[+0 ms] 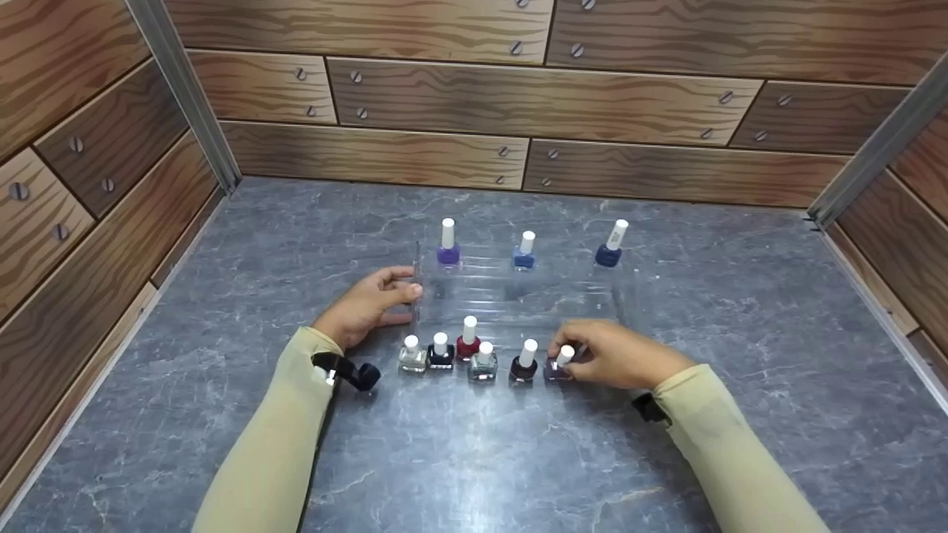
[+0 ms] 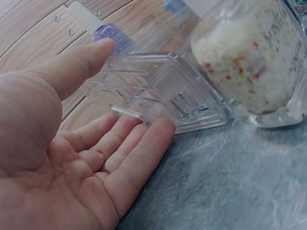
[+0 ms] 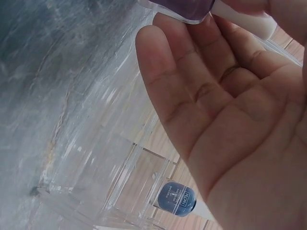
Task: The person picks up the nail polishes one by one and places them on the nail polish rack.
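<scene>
Fingers (image 1: pixel 574 354) of the right hand (image 1: pixel 618 355) are curled around the white cap of a small purple nail polish bottle (image 1: pixel 557 367) and pinch it; the bottle stands on the grey table (image 1: pixel 474 444), at the right end of a row of six bottles in front of the clear plastic stand (image 1: pixel 518 296). In the right wrist view the cap lies between thumb and fingers, and the palm is turned to the camera.

To the left in this row stand a dark maroon bottle (image 1: pixel 523 363), a pale grey bottle (image 1: pixel 483 363), a red bottle (image 1: pixel 468 340) a little behind the others, a black bottle (image 1: pixel 441 352) and a clear bottle (image 1: pixel 412 355).

Left hand (image 1: pixel 366 305) lies at the left side of the stand. Its fingers are almost straight and relaxed, the thumb touches the upper edge of the side wall and the fingertips (image 2: pixel 153 132) touch the lower step; it holds nothing closed.

On the top step, toward the far edge of the table, stand a violet bottle (image 1: pixel 448 244), a blue bottle (image 1: pixel 524 253) and a navy bottle (image 1: pixel 609 248). The stand is near the middle of the table. Behind it is a wall with wood pattern (image 1: pixel 518 89).
</scene>
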A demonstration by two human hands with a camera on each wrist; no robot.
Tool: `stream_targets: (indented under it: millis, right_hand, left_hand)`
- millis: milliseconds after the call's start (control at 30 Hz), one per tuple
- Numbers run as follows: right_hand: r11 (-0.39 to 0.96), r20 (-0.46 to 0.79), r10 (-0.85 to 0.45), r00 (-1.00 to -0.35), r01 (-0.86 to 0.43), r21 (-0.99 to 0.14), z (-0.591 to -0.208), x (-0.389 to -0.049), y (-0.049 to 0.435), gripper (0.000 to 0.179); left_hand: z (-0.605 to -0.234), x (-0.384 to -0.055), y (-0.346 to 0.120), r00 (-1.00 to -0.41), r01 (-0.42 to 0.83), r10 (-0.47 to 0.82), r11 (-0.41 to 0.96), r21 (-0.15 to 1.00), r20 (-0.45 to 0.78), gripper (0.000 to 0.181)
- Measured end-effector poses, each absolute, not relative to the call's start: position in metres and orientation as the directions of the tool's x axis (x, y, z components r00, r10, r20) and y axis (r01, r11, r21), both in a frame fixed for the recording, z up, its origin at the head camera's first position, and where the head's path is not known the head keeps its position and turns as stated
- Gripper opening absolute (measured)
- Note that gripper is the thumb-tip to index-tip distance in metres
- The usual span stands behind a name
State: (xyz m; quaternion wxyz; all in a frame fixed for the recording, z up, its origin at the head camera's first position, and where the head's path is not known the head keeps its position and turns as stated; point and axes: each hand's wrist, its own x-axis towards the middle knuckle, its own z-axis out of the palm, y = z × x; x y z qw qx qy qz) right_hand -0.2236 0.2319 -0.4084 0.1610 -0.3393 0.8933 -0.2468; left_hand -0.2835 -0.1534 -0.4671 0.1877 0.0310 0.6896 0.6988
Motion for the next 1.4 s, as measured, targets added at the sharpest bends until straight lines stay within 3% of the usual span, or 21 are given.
stream_targets:
  millis: [533,1000,1233,1400]
  right_hand:
    - [0.633,-0.104,-0.712,-0.695,-0.570,-0.525,-0.409,-0.221,0.238,0.026]
    - [0.544,-0.062,-0.774,-0.630,-0.613,-0.572,-0.412,-0.225,0.234,0.017]
    - [0.541,-0.038,-0.744,-0.667,-0.569,-0.619,-0.397,-0.224,0.246,0.020]
    - [0.533,0.075,-0.639,-0.765,-0.511,-0.675,-0.386,-0.226,0.254,0.022]
  left_hand:
    - [-0.469,-0.284,-0.148,-0.925,-0.214,0.318,0.015,0.977,-0.208,0.072]
    - [-0.469,-0.283,-0.154,-0.924,-0.231,0.312,0.005,0.973,-0.221,0.068]
    - [-0.468,-0.282,-0.154,-0.922,-0.224,0.323,0.010,0.975,-0.215,0.068]
    - [-0.466,-0.283,-0.153,-0.923,-0.217,0.322,0.011,0.976,-0.209,0.068]
